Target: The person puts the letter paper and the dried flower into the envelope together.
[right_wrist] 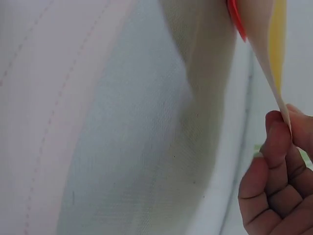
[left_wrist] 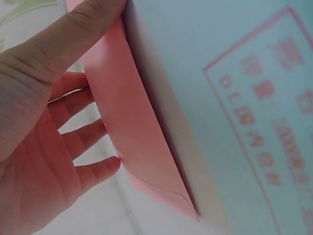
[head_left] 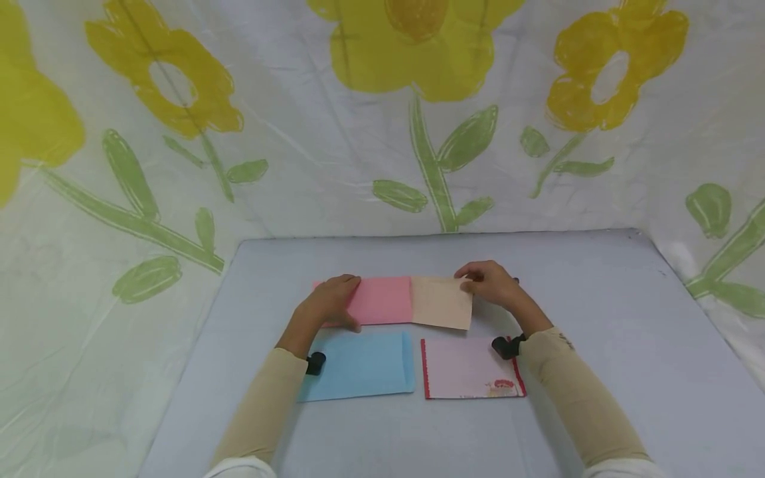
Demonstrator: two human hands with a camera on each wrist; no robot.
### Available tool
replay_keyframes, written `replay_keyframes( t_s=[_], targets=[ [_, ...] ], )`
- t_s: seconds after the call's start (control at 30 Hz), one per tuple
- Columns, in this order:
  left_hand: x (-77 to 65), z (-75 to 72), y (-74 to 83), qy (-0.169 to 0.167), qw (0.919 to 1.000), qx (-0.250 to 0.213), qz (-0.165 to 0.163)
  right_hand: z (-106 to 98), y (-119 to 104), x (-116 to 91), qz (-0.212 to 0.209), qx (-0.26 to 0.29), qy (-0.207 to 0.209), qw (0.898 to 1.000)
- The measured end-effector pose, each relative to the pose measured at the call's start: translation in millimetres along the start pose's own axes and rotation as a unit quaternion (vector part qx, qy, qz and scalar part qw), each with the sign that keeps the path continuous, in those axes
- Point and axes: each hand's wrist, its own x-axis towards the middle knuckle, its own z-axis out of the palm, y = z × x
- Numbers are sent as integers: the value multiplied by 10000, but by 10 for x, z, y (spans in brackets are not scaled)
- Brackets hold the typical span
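A pink envelope (head_left: 382, 300) lies across the far middle of the table. Over its left end spreads my left hand (head_left: 331, 299), thumb at the near edge and fingers at the far edge; the left wrist view shows the fingers (left_wrist: 80, 139) fairly straight along the pink paper. At the other end, a beige card or sheet (head_left: 442, 302) meets the envelope; whether it goes inside cannot be told. My right hand (head_left: 490, 285) pinches the beige piece's far right corner between thumb and fingers, and its right side is lifted. Red and yellow patches show on its other face in the right wrist view.
Nearer me lie a blue envelope (head_left: 358, 366) on the left and a pale pink envelope (head_left: 466, 368) with red edges on the right. A black camera mount sits on each wrist. A flower-printed curtain (head_left: 287, 179) rises behind the grey table (head_left: 597, 318).
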Motion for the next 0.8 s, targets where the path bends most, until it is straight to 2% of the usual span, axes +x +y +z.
replay_keyframes(
  t_s=[0.57,0.8],
  targets=[
    [-24,-13,16,48,10000,-31,-14,-7,9,92,-108,-146,-40,9998],
    [-39,-15,42,56,10000,-24,8,44,5,121,-158,-44,130,9998]
  ],
)
